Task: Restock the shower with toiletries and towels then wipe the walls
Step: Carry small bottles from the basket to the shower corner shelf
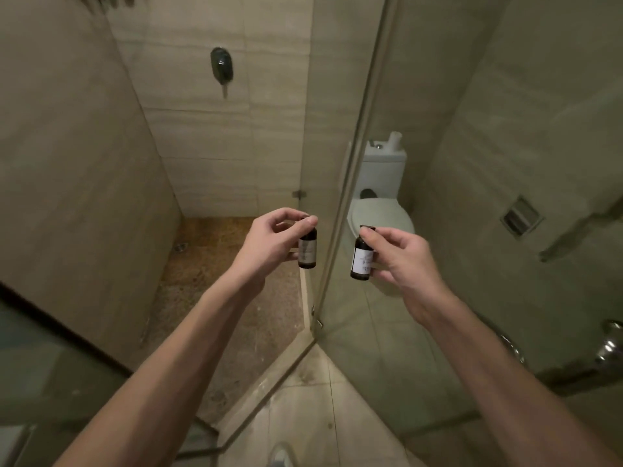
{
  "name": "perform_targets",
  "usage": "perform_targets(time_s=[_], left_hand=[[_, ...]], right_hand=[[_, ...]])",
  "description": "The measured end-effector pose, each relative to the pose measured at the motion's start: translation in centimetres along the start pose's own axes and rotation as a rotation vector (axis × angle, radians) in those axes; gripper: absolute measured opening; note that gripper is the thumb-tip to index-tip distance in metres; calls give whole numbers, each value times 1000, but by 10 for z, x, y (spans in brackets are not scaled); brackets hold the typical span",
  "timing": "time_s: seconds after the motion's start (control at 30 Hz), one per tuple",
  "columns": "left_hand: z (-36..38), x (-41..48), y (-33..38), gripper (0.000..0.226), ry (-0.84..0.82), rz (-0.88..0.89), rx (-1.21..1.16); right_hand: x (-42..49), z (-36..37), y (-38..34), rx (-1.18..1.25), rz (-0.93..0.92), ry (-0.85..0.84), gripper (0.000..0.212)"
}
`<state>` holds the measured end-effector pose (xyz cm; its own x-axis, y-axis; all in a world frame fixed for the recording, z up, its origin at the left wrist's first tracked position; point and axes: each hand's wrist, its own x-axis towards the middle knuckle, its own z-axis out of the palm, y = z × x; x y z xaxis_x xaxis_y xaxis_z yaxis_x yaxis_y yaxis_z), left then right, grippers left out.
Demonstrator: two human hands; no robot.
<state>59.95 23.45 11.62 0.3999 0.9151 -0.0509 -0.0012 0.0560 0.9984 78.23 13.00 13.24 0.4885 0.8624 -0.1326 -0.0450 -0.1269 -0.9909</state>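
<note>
The left hand [269, 242] pinches a small dark bottle [307, 252] by its cap. The right hand [403, 261] clamps a second dark bottle [361, 261] the same way. Both bottles are upright and white-labelled. The edge of the glass shower door [404, 79] runs between the hands. Beyond the left hand lie the pebbled shower floor [219, 281] and its drain [181, 247], with a dark mixer valve [221, 67] higher on the tiled wall. Beyond the right hand stands a white toilet [382, 214].

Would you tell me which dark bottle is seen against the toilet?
The right bottle, in the right hand; the left bottle, in the left hand, shows against the shower wall.
</note>
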Motion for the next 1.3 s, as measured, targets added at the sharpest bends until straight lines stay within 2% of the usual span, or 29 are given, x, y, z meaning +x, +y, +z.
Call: perform_targets(time_s=[0.3, 0.53, 0.83, 1.1, 1.3], left_hand=[[-37, 91, 24, 20, 158, 28, 45], [-67, 151, 33, 21, 366, 38, 60], [-143, 177, 61, 18, 630, 37, 75], [-227, 238, 81, 17, 721, 83, 37], [-328, 318, 91, 14, 692, 143, 101]], right_hand=[[131, 59, -33, 88, -3, -140, 17], [225, 119, -51, 124, 16, -336, 20], [285, 223, -76, 148, 75, -559, 15], [332, 326, -101, 173, 34, -649, 19], [404, 427, -125, 164, -58, -599, 31]])
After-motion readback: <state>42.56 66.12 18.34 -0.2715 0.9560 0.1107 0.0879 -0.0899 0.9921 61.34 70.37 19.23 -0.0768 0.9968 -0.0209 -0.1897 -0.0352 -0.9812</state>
